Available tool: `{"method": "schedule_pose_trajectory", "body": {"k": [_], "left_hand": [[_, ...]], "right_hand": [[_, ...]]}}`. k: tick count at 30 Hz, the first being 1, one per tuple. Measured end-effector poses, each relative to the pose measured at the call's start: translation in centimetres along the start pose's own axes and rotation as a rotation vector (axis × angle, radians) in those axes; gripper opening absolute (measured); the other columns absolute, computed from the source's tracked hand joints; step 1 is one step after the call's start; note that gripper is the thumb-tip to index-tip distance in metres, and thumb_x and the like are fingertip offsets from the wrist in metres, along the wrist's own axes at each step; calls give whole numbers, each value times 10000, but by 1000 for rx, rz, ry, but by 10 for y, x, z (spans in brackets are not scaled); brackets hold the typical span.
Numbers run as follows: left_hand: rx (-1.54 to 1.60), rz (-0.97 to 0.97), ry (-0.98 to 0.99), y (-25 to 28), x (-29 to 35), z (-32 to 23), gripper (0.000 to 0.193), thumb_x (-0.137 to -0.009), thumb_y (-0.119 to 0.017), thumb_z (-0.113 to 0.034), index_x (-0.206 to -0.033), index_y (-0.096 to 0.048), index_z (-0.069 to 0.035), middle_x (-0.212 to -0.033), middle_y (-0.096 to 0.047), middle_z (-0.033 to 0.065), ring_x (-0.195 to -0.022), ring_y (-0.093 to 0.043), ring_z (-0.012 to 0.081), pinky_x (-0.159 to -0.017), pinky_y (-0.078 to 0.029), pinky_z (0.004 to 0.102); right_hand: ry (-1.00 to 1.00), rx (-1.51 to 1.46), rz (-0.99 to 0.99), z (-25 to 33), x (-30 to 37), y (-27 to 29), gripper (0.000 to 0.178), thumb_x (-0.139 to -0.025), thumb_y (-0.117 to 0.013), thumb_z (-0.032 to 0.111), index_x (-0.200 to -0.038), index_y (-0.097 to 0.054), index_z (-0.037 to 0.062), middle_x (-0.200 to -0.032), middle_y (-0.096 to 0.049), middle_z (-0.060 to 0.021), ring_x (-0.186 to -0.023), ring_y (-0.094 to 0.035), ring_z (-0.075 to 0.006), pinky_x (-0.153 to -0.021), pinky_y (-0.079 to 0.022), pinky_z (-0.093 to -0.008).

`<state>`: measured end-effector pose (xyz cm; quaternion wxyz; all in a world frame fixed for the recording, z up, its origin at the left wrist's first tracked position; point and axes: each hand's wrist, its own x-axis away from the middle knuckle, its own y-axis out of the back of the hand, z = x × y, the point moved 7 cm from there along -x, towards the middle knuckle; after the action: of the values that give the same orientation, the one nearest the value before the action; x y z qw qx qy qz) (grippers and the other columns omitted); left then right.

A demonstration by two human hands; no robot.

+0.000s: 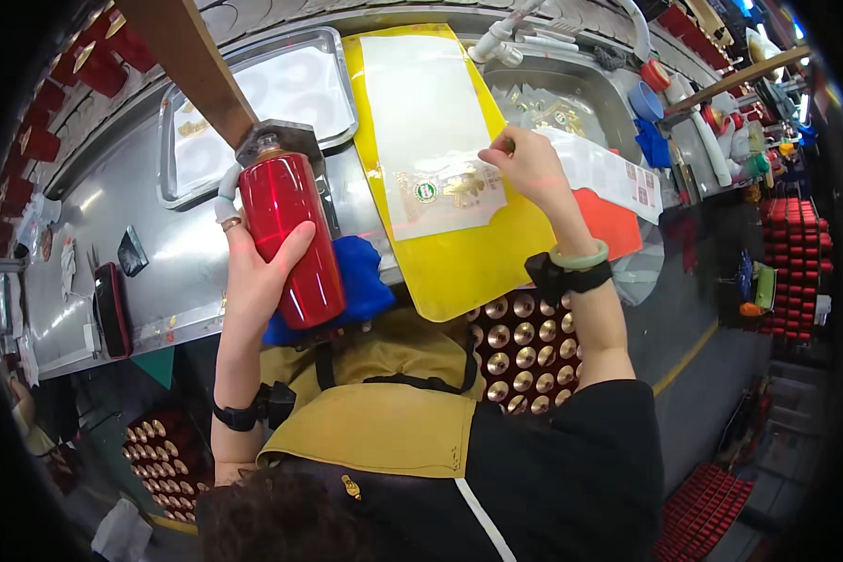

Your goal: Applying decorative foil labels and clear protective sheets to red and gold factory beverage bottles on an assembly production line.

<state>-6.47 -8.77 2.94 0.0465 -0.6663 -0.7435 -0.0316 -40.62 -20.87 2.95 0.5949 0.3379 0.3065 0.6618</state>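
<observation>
The left hand (253, 272) wrapped a glossy red bottle (290, 244), upright on the steel surface (159, 262); likely heavy, slippery, best gripped mid-body. Right of the bottle, the right hand (529, 164) pinched a label (459, 183) on the clear sheet (421, 122) over a yellow mat (468, 262).

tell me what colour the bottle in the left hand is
Glossy red, seen in the head view: the bottle in the left hand.

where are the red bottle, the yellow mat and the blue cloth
red bottle (290, 234), head view, on the middle of its glossy body, held by the left hand (253, 281)
yellow mat (478, 262), head view, on its bare lower part
blue cloth (365, 276), head view, on the fold right of the bottle
</observation>
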Motion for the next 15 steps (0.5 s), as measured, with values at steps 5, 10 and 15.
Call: {"method": "schedule_pose_trajectory", "body": {"k": [5,10,15], "left_hand": [[-23,-41,0,1,5,-4,926,-903,-758,-116,-1574,-120,-89,-1332,-579,176,-1181,-643,254,-978,-557,396],[-85,-32,63,6,3,6,927,-900,-749,-98,-1581,-121,-134,-1361,-561,172,-1181,-640,253,-981,-553,395],[-46,-26,-21,-1,3,-6,934,-899,-739,-74,-1583,-106,-134,-1347,-569,158,-1172,-642,248,-972,-559,393]], "right_hand": [[55,163,93,-25,-9,-26,463,-694,-908,369,-874,-688,3,-801,-702,-123,-741,-683,-261,-695,-541,-356],[77,201,102,-26,-71,-31,505,-659,-912,416,-891,-716,13,-874,-724,-134,-831,-697,-263,-756,-548,-372],[-287,-120,19,-105,-173,-5,364,-870,-765,332,-1080,-715,39,-800,-696,-72,-654,-655,-180,-598,-537,-323]]}}
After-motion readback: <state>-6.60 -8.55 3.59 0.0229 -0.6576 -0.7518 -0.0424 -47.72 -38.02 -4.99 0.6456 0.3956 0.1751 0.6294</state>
